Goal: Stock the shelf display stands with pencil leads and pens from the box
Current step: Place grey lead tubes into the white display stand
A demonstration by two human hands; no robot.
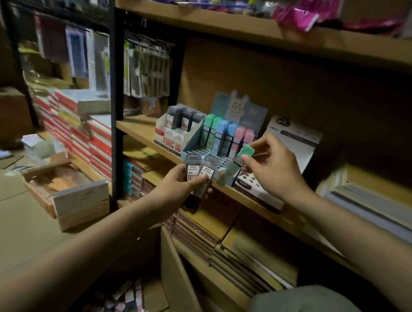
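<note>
My left hand (179, 186) grips two black-and-white pencil lead cases (199, 173) in front of the shelf edge. My right hand (273, 168) pinches a green-capped lead case (243, 154), tilted over the pastel display stand (202, 145). That stand holds green, blue and pink cases upright at its back, with bare slots in front. To its left, a white display stand (169, 137) carries dark lead cases. At the bottom lies the open cardboard box (173, 271) with loose cases inside (130, 298).
A grey display card (292, 140) stands right of the pastel stand. The wooden shelf (140, 128) has a black post (114, 101) at its left. Stacked notebooks (220, 238) fill the shelf below. A small open carton (66, 186) sits on the floor at left.
</note>
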